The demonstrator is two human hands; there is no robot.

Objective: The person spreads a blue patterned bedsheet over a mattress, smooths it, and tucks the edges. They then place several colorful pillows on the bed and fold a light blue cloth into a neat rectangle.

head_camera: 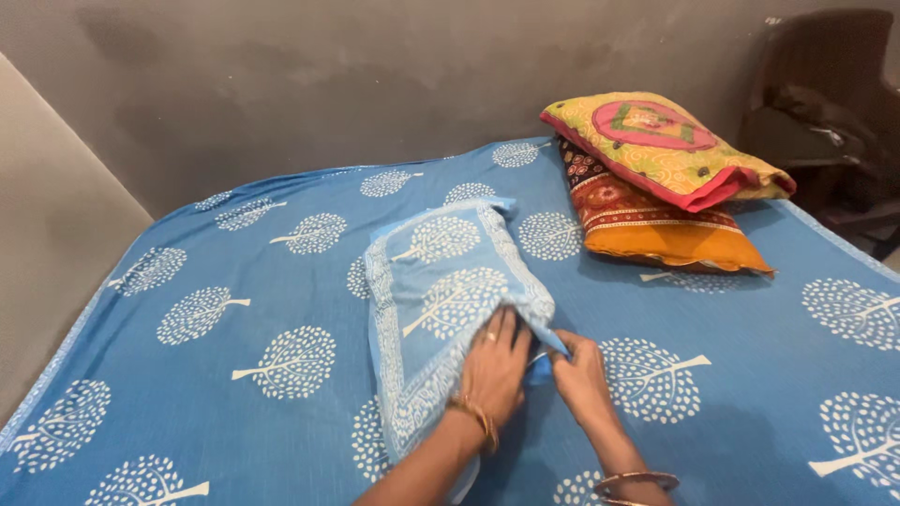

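A pillow in a light blue cover with white tree prints lies on the bed's blue tree-print sheet. My left hand rests flat on the cover's near right corner, fingers together, a ring and bangle on it. My right hand pinches the edge of the cover at that same corner, just right of my left hand. The open end of the cover lies under my left forearm.
Two stacked pillows sit at the bed's far right: a yellow one with pink trim on top of an orange and maroon one. A dark chair stands beyond them. Grey walls border the bed's far and left sides.
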